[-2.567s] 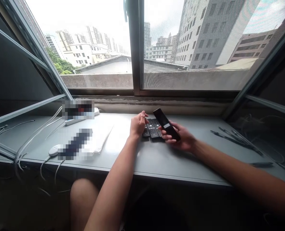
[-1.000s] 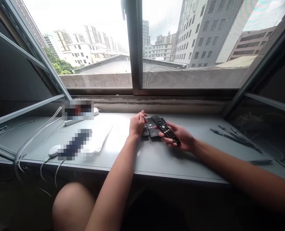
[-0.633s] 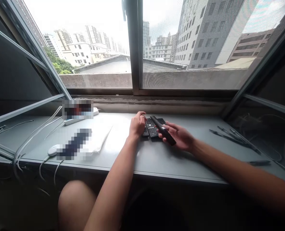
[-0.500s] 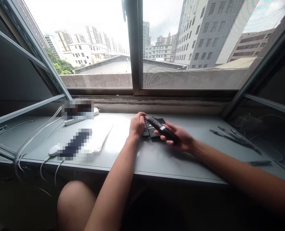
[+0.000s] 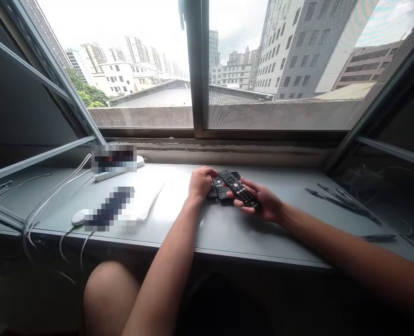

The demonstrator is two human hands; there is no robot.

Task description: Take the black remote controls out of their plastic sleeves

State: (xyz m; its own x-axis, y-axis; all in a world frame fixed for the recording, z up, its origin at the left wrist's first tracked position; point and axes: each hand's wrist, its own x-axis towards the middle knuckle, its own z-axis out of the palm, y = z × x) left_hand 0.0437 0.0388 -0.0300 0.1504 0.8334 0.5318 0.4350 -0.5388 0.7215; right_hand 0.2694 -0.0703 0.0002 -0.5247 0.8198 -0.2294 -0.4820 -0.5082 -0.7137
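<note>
My right hand (image 5: 263, 199) grips a black remote control (image 5: 239, 188), held button side up just above the grey sill (image 5: 228, 228). Beside it, other black remotes (image 5: 220, 187) lie side by side on the sill. My left hand (image 5: 200, 181) rests on their left edge with its fingers curled against them. Both forearms reach in from the lower edge of the view, and my knee shows below the sill.
A white power strip (image 5: 122, 170) with white cables (image 5: 49, 200) lies at the left, near a white cloth (image 5: 147, 200) and a white mouse (image 5: 78, 217). Dark cables (image 5: 343, 200) lie at the right. The window frame (image 5: 197, 70) stands behind.
My right hand has turned the held remote over, from its plain back and edge to its button side, and lowered it beside the others. My left hand stays put.
</note>
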